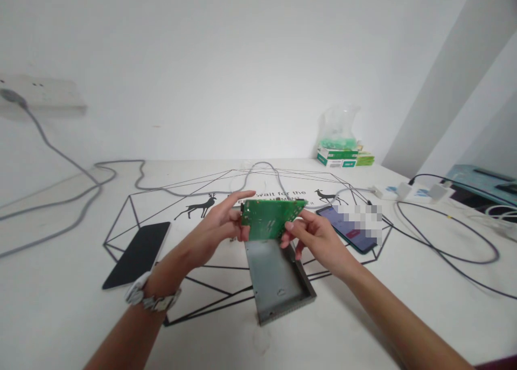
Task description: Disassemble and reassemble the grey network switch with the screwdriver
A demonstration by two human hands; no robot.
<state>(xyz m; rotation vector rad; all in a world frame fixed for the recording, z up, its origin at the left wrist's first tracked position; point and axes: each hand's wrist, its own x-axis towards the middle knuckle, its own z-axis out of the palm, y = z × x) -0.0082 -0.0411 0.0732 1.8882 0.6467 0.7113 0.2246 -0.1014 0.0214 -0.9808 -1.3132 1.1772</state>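
Note:
A green circuit board [270,218] is held up above the table between both hands. My left hand [220,222] grips its left edge, thumb and fingers closed on it; a watch sits on that wrist. My right hand [317,238] pinches the board's lower right edge. Directly below lies an open grey metal case [278,278], shallow and with nothing in it, on the white table [60,284].
A dark phone [137,253] lies face up to the left. Another phone [349,228] with a lit screen lies to the right. Grey cables [100,179] run from a wall socket [44,95]. Black cables and chargers [444,235] lie right. A green box and bag [341,152] stand at the back.

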